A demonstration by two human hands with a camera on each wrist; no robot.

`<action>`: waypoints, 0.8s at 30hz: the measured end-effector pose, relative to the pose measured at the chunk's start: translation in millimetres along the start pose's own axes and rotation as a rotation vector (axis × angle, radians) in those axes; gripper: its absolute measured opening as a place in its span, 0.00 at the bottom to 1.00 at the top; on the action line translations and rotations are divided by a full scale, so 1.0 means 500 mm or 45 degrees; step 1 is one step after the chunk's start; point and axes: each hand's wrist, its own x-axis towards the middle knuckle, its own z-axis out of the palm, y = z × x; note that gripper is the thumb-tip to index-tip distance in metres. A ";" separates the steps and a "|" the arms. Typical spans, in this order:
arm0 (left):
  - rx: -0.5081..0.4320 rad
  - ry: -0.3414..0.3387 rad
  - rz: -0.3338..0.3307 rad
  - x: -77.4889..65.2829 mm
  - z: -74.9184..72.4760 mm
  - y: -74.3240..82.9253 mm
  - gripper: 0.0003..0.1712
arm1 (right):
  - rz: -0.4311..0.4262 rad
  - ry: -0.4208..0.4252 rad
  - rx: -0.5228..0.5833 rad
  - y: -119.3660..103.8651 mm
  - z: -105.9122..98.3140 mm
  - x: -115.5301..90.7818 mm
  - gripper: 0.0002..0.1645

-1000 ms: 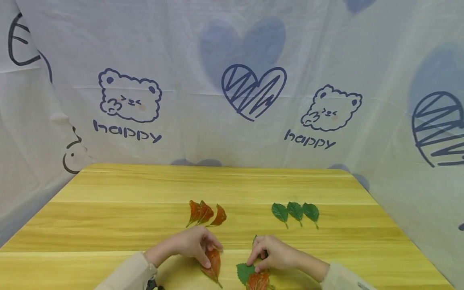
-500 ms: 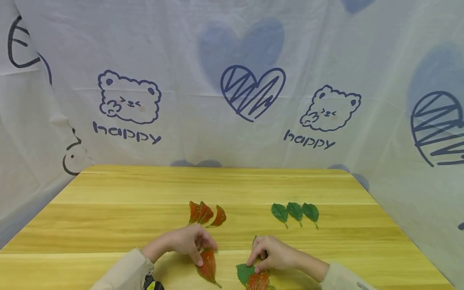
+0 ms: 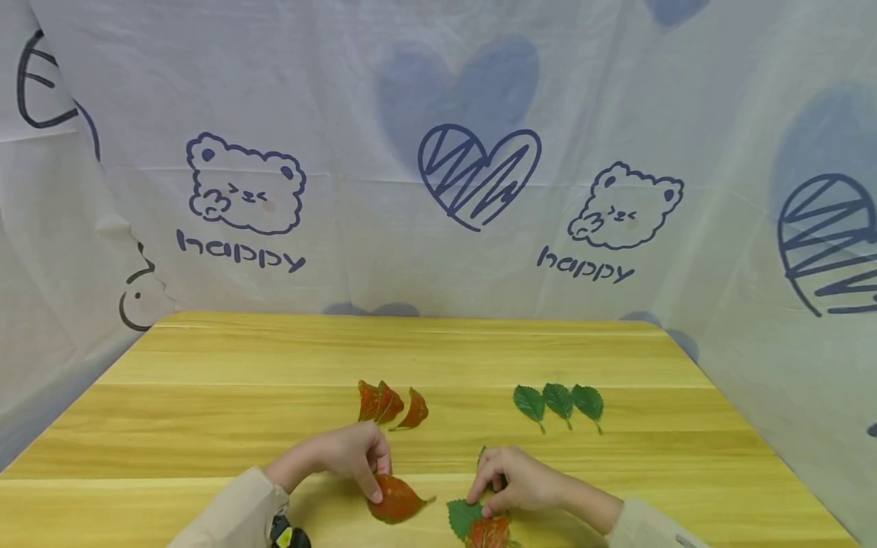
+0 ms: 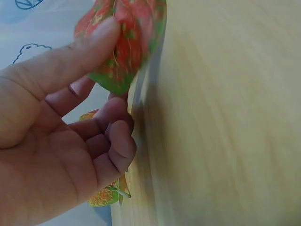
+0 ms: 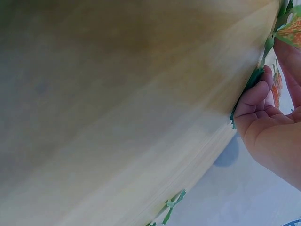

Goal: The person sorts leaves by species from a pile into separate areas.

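My left hand (image 3: 352,454) pinches a red leaf (image 3: 399,501) between thumb and fingers, its stem pointing right. The left wrist view shows this leaf with green edges (image 4: 126,44) under the thumb, beside the tabletop. To the right, my right hand (image 3: 519,478) has thumb and index fingertip at a green leaf (image 3: 463,519), pinching it low over the table. A red leaf (image 3: 488,531) overlaps that green leaf just below the thumb. Curled fingers rest against another green leaf (image 5: 249,87) in the right wrist view; it is mostly hidden behind the hand in the head view.
Farther back on the wooden table (image 3: 274,358) lie several red leaves (image 3: 388,403), some overlapping. Green leaves (image 3: 558,400) form a row at the back right. A white printed cloth (image 3: 370,228) hangs behind and at the sides. A dark wristband (image 3: 288,533) shows at the left sleeve.
The left hand has shifted left and turned the red leaf, so its stem swings from pointing down toward me to pointing right. The right hand stays in place.
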 end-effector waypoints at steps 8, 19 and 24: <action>-0.137 -0.128 0.084 -0.003 -0.011 -0.006 0.07 | 0.034 0.002 0.018 0.002 0.001 0.000 0.10; -0.236 -0.062 0.053 0.001 -0.016 0.014 0.05 | 0.032 0.001 0.030 -0.001 0.000 0.000 0.10; -0.191 0.039 0.099 0.003 -0.021 0.016 0.11 | 0.025 0.002 0.019 -0.002 0.000 0.000 0.09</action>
